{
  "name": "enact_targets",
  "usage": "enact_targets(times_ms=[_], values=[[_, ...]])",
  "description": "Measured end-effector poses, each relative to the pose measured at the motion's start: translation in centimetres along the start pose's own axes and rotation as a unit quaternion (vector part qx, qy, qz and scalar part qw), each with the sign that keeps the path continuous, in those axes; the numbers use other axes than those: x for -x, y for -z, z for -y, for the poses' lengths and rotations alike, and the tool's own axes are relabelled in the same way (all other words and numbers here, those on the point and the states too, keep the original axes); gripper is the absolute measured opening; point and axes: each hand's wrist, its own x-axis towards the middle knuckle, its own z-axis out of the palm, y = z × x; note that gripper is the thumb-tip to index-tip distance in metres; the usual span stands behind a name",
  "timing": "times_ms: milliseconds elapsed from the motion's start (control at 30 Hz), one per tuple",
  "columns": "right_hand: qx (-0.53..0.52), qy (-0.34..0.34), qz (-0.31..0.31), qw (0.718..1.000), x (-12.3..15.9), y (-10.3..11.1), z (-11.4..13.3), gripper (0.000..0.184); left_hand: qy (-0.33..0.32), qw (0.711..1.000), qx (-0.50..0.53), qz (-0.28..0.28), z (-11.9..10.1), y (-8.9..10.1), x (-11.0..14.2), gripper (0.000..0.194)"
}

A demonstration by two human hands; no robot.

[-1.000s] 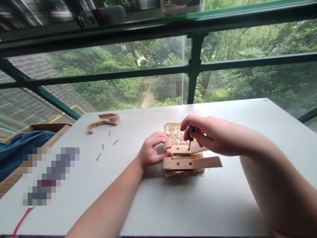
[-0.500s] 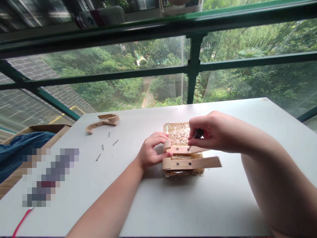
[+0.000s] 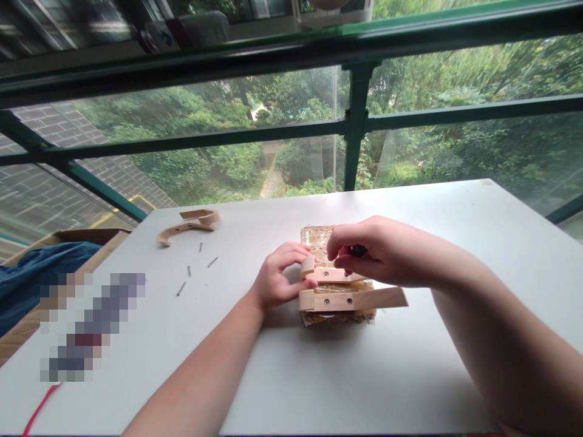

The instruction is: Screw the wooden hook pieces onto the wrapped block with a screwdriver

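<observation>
My right hand (image 3: 368, 249) is closed around a screwdriver (image 3: 359, 250), most of it hidden by the fingers. Its tip is over the right-hand screw (image 3: 347, 274) of the farther wooden hook (image 3: 334, 275). My left hand (image 3: 283, 274) grips the curled left end of that hook, thumb on the near side and fingers on the far side. Closer to me lies a second wooden hook (image 3: 378, 298), with two screws in its holes. Both hooks rest across a block wrapped in clear plastic (image 3: 314, 237) on the white table.
Two more wooden hooks (image 3: 191, 223) lie at the table's back left. Several loose screws (image 3: 181, 289) are scattered before them. Left of the table stands a cardboard box (image 3: 113, 240) with blue cloth (image 3: 50, 261). A blurred-out item with a red cord (image 3: 39, 409) lies at left. Green railing (image 3: 355, 133) runs behind.
My right hand turns about the screwdriver: its fingers swung right, then back left, covering more of the handle. My left hand, the hooks and the block keep their places.
</observation>
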Motion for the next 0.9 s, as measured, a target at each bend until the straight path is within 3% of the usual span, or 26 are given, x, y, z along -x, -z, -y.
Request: enact_targets(times_ms=[233, 533, 800, 900], values=[[-0.019, -0.035, 0.008, 0.999, 0.8, 0.6, 0.2, 0.037, -0.006, 1.0, 0.006, -0.009, 0.3, -0.2, 0.2, 0.027], [0.014, -0.067, -0.001, 0.998, 0.8, 0.6, -0.3, 0.044, -0.012, 1.0, 0.004, -0.011, 0.7, -0.2, 0.3, 0.029], [0.062, -0.066, -0.018, 0.996, 1.0, 1.1, -0.2, 0.009, -0.015, 1.0, 0.01, -0.01, 1.0, -0.2, 0.4, 0.03], [0.086, -0.074, -0.03, 0.993, 0.8, 0.9, -0.4, 0.009, -0.017, 1.0, 0.012, -0.009, 0.9, -0.1, 0.3, 0.029]])
